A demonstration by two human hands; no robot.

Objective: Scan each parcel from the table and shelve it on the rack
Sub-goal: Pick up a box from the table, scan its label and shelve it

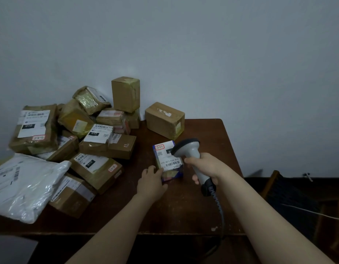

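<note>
Item 1, far left: a white bag (25, 185), soft and crinkled, lay flat at the table (183, 206) edge with its barcode face up. It was likely put there so it could be read without turning.

Item 2: a pile (100, 138) of brown taped parcels was heaped against the wall, with most labels upward. These were judged to be the unscanned stock. One carton (164, 119) sat apart at the back, right of the pile.

Item 3: the left hand (151, 180) had its fingers curled against the near-left edge of the box (168, 161) and gripped it. The hold seemed meant to steady the box and keep its top facing the reader.

Item 4: the box, the parcel in hand, was small with blue edges. It rested on the table in the clear patch right of the pile. Its white label (169, 156) was uppermost, with the barcode toward the near end.

Item 5: the scanner (191, 155) was grey, its dark head tilted down just above the label's far right corner — aimed for a read.

Item 6: the right hand (206, 166) was wrapped round the scanner handle, forefinger at the front where a trigger would be. Whether it was pressed could not be told.

Item 7: a coiled cable (219, 210) hung from the handle over the near table edge.

The rack was not in view — shelving was not yet begun for this box.
</note>
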